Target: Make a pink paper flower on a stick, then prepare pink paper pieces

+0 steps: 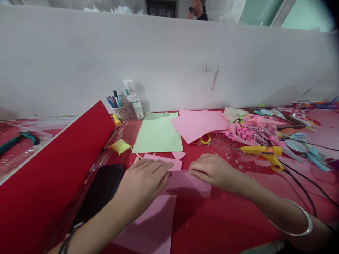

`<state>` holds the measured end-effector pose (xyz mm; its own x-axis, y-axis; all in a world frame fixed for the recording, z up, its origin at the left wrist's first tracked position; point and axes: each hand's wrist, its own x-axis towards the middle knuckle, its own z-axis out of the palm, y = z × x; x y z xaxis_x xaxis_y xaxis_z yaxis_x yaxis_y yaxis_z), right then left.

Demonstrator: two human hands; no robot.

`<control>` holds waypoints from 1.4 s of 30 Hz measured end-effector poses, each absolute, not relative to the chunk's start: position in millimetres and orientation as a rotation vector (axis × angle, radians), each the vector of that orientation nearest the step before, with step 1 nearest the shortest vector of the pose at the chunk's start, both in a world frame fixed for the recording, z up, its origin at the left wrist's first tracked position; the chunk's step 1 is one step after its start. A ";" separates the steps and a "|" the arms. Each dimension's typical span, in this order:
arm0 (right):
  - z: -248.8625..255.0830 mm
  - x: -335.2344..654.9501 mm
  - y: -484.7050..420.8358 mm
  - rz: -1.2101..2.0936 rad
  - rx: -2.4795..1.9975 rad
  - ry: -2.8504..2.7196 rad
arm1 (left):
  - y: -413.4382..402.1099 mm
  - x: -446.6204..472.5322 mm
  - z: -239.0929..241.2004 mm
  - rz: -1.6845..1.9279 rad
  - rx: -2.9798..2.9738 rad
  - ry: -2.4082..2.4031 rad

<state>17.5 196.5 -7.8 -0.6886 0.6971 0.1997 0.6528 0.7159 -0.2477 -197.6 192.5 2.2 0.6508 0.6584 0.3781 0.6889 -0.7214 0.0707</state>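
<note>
A pink paper sheet [185, 185] lies on the red table [233, 225] right in front of me. My left hand [143, 181] rests palm down on its left part, fingers stretched flat towards the far edge. My right hand [212, 170] lies on the sheet's far right edge, fingers curled and pressed down on the paper. A second pink piece [153, 225] lies nearer me under my left forearm. A smaller pink scrap [169, 161] shows just beyond my left fingers.
A red board [53, 169] slants up at the left, a black phone [102, 192] beside it. Beyond lie a green sheet [157, 133], pink sheets [198, 124], scissors [203, 140], a pen cup [120, 109] and a bottle [134, 102]. A yellow glue gun [265, 153] with cables and craft clutter fills the right. A white wall [169, 60] closes the back; a person stands behind it.
</note>
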 end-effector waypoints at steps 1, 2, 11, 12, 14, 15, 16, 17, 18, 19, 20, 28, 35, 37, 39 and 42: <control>-8.9 15.0 196.5 0.195 -1.073 -2.645 | 192.8 -193.3 1.9 -0.601 -2.730 -1.066; -9.3 12.3 196.4 0.176 -1.077 -2.638 | 192.9 -188.9 1.5 -0.591 -2.707 -0.993; 6.0 4.7 189.5 0.446 -0.993 -2.576 | 191.8 -185.2 4.2 -0.563 -2.584 -0.691; 7.2 7.3 189.2 0.481 -0.995 -2.565 | 192.7 -188.5 4.1 -0.558 -2.586 -0.703; 8.6 14.2 189.3 0.554 -1.002 -2.541 | 196.2 -196.7 2.0 -0.554 -2.593 -0.725; 8.8 18.3 189.5 0.586 -1.007 -2.532 | 198.7 -201.6 0.2 -0.546 -2.601 -0.731; 8.8 22.7 189.8 0.612 -1.011 -2.526 | 201.5 -207.1 -1.8 -0.532 -2.610 -0.739; 8.5 27.3 190.2 0.624 -1.020 -2.518 | 204.4 -212.9 -3.6 -0.506 -2.620 -0.761; 8.2 31.8 190.5 0.628 -1.033 -2.510 | 207.4 -218.8 -5.0 -0.491 -2.622 -0.804; 7.8 36.1 190.8 0.627 -1.050 -2.500 | 210.0 -224.4 -5.6 -0.489 -2.613 -0.879; 7.4 39.8 191.0 0.621 -1.075 -2.490 | 212.0 -229.3 -5.2 -0.510 -2.605 -0.975; 2.2 38.1 193.2 0.638 -1.002 -2.573 | 198.7 -217.9 8.8 -0.579 -3.236 -1.222; 2.9 11.7 191.8 0.050 -0.886 -2.617 | 188.3 -188.2 -6.1 -0.293 -3.060 -1.098; 1.6 3.9 190.8 -0.042 -0.810 -2.594 | 187.9 -183.9 -6.5 -0.295 -3.056 -1.097; -1.1 0.0 191.0 -0.065 -0.810 -2.549 | 187.4 -182.0 -4.8 -0.307 -3.080 -1.106; -5.6 2.7 193.6 -0.021 -0.833 -2.518 | 186.1 -183.0 -0.4 -0.259 -3.090 -1.111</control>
<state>2.7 193.6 -5.6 -0.6968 0.5576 0.4511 0.5651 0.8141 -0.1334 -183.0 186.1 -0.4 0.7616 0.6410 0.0957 0.6170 -0.7623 0.1955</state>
